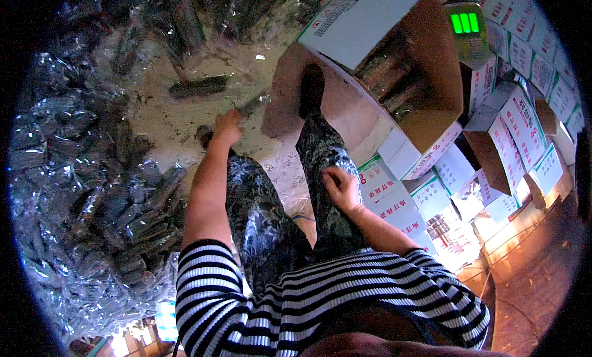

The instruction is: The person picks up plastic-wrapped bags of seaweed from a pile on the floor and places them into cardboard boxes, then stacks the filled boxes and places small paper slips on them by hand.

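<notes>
Just beside left fingers (235, 116), dark packet (253, 103); whether grasped, cannot tell; right fingers (333, 177) clenched at leg (322, 144).

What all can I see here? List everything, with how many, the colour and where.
Floor: one, pale, upper middle
Wrapped packets: too many to count, dark in shiny clear wrap, piled left
Loose packet: one, dark, on the floor
Open carton: one, white outside, brown inside, upper right, dark contents
Other cartons: many, white with green and red, right
Device: one, lit green bars, upper right
Striped top: one, black and white, bottom
Patterned trousers: one pair, dark and pale, centre
Left hand: one, bare, by a dark packet, grip unclear
Right hand: one, bare, over the right leg
</notes>
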`<state>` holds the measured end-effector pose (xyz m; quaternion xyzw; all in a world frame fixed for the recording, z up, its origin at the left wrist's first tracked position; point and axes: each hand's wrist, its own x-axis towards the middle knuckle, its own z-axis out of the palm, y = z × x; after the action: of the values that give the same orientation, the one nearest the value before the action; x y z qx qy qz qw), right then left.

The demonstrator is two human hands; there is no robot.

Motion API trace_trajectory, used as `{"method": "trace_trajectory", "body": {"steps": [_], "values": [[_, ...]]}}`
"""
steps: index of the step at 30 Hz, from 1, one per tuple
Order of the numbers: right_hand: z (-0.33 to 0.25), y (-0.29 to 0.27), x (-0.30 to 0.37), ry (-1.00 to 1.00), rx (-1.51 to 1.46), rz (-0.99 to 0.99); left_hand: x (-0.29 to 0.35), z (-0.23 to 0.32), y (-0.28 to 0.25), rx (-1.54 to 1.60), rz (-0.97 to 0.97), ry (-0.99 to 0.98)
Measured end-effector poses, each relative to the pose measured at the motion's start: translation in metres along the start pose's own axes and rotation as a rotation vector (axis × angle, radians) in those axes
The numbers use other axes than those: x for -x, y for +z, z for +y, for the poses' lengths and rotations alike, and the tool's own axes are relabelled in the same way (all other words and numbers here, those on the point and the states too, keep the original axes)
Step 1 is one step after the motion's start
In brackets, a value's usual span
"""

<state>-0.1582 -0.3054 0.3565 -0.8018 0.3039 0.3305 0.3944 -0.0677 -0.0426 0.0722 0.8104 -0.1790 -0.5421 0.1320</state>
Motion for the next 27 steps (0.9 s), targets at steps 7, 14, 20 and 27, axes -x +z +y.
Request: {"method": "trace_trajectory", "body": {"steps": [7,14,20,27], "values": [[0.028,0.029,-0.008,0.105,-0.212,-0.031,0.177,0.089,-0.077,1.204,-0.321,0.355],[-0.067,-0.054,0.054,0.318,-1.113,-0.203,0.252,0.182,-0.150,1.601,-0.476,0.121],[-0.018,-0.166,0.055,0.257,-1.185,0.177,0.237,0.233,-0.157,0.993,-0.109,-0.068],[0.109,-0.252,-0.026,0.424,-0.675,0.291,0.214,0.251,-0.141,0.716,0.058,-0.026]]}}
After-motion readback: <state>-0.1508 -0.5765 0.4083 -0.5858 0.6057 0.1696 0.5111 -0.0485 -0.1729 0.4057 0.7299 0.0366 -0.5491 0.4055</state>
